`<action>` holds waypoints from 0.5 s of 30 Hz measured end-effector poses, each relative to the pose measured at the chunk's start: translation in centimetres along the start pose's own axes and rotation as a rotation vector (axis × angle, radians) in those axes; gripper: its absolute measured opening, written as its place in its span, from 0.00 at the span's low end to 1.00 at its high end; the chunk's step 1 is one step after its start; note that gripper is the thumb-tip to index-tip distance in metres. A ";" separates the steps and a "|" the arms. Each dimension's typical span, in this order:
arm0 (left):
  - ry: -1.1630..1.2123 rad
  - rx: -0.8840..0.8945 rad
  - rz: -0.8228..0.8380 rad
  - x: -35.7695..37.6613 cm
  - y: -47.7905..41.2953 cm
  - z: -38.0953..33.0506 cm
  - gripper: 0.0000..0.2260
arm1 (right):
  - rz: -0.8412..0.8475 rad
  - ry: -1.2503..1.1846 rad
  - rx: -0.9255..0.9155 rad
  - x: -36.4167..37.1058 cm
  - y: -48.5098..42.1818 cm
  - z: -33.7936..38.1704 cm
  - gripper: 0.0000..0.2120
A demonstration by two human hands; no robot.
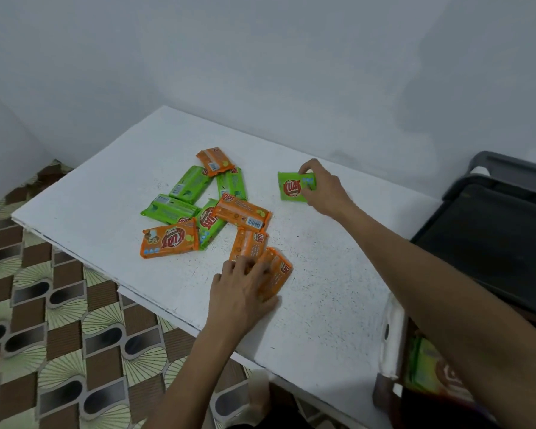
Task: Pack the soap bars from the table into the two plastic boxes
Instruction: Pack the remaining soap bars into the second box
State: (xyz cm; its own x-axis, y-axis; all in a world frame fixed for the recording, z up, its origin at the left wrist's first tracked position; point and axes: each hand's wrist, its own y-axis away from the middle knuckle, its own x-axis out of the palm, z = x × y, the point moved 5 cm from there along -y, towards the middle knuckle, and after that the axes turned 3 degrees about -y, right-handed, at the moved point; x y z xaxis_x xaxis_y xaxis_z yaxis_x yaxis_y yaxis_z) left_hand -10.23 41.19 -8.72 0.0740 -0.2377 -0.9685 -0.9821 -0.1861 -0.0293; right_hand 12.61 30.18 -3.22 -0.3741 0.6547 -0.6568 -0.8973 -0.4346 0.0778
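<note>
Several wrapped soap bars, green and orange, lie in a loose heap (198,205) on the white table (106,187). My left hand (245,289) grips an orange soap bar (276,270) at the near edge of the heap, thumb under it and fingers over it, next to another orange bar (246,243). My right hand (322,187) holds a green soap bar (291,188) that lies apart on the table, to the right of the heap. A plastic box (390,335) with soap packs inside shows at the table's lower right edge, partly hidden by my right forearm.
A dark grey plastic crate or lid (492,236) stands to the right of the table. The grey wall (260,57) runs behind the table. Patterned floor covering (44,335) lies to the left and below.
</note>
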 end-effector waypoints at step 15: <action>0.384 -0.082 -0.057 -3.3 -1.3 -3.3 0.29 | -0.153 -0.330 -0.119 -8.5 11.1 -1.5 0.12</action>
State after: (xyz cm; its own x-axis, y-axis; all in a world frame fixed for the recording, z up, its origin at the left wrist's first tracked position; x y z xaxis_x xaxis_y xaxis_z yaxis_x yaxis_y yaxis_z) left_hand -8.68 39.10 -4.70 0.2022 -0.5615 -0.8024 -0.9587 -0.2807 -0.0452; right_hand 6.20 18.81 2.10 -0.3111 0.8730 -0.3757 -0.9223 -0.3727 -0.1023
